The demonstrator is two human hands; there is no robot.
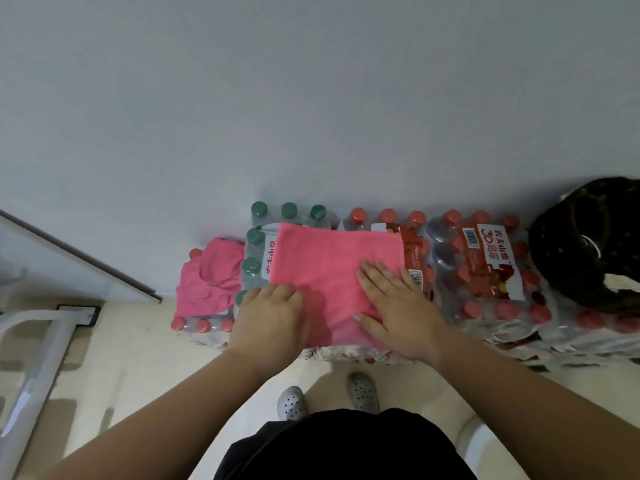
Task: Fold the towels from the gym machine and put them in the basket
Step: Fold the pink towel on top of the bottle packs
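Observation:
A pink towel [325, 265] lies spread flat on top of shrink-wrapped packs of water bottles [485, 268]. My left hand [270, 313] rests palm down on the towel's near left corner, fingers together. My right hand [398, 303] presses flat on the towel's near right part, fingers spread. A second pink towel [211, 275] lies crumpled on a lower bottle pack to the left. A dark woven basket [588, 244] sits at the far right on the packs.
A grey wall rises right behind the bottle packs. White metal tubes of a gym machine [38, 358] stand on the floor at the left. My feet in perforated grey shoes [362, 393] stand close to the packs.

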